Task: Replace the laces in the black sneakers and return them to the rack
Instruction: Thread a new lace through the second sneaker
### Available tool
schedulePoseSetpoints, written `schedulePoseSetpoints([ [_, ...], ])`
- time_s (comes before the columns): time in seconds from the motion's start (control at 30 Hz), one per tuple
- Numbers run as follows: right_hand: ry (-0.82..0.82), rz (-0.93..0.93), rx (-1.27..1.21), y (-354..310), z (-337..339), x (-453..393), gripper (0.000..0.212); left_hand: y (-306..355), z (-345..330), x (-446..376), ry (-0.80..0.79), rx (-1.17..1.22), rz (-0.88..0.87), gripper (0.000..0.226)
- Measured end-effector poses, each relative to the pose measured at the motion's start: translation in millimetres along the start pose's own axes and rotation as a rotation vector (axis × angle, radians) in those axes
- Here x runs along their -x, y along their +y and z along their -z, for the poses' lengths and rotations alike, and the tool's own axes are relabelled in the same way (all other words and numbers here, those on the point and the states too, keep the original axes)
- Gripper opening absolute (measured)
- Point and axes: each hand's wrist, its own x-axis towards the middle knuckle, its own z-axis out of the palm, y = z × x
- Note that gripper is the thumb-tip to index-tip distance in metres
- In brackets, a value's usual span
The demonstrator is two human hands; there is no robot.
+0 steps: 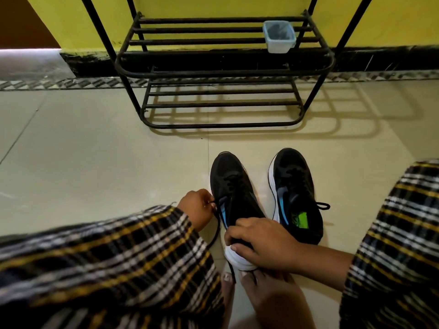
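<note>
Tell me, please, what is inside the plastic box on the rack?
The plastic box stands open on the rack. Something dark lies inside it, perhaps laces, but it is too small and blurred to identify. Its bottom is not visible.

Tiled floor corner with yellow wall and dark skirting.

Floor (pixel 95 143): pale glossy tiles, grout lines visible, extending ahead of both hands; light cast from the front throws barred shadows across it. Patterned border strip (pixel 59 83) of black and white triangles runs along the far edge of the floor. Black skirting (pixel 380 59) above it, paint scuffed. Yellow wall (pixel 213 7) beyond. Brown surface (pixel 21 20) at far left; bright pale patch (pixel 28 62) beneath it.
</note>
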Motion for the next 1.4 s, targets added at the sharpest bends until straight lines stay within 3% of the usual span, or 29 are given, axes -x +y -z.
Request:
schedulePoseSetpoints([
  [0.1,0.005,-0.001,-0.005,-0.6,0.8,-0.1,0.028,-3.3,5.5,3.7,-0.009,-0.001,0.025,0.024],
  [0.2,-0.012,0.003,-0.019,-1.7,4.1,0.5,0.026,2.1,25.1,8.8,-0.05,0.459,0.212,0.033],
  [0.3,0.053,0.001,-0.028,-3.1,12.1,-0.3,0.043,15.3,47.9,12.2,-0.189,0.872,0.404,0.039],
  [0.43,0.29,-0.122,-0.232,-5.0,28.4,-9.2,0.042,35.7,71.6,15.2,-0.294,1.351,0.461,0.046],
  [0.53,0.321,-0.145,-0.194,-5.8,40.8,-14.2,0.057,50.3,74.6,21.7,-0.346,1.559,0.452,0.048],
  [0.63,0.28,-0.152,-0.127,-7.5,51.0,-18.3,0.07,63.3,72.7,26.0,-0.288,1.737,0.465,0.047],
  [0.7,0.256,-0.146,-0.218,-8.4,52.6,-20.4,0.066,71.9,72.7,27.3,-0.24,1.823,0.45,0.046],
  [0.8,0.266,-0.112,-0.48,-9.8,51.1,-19.0,0.031,78.7,73.9,26.3,-0.204,1.868,0.431,0.047],
  [0.87,0.244,-0.112,-0.417,-7.5,51.4,-16.7,0.021,77.1,74.3,23.8,-0.174,1.881,0.436,0.048],
  [1.17,0.247,-0.23,-0.211,6.8,49.8,-9.1,0.015,61.1,73.4,22.7,-0.019,1.753,0.447,0.041],
  [1.4,0.047,-0.245,-0.02,8.4,48.0,-1.9,0.021,47.3,62.9,23.1,-0.148,1.508,0.531,0.024],
])
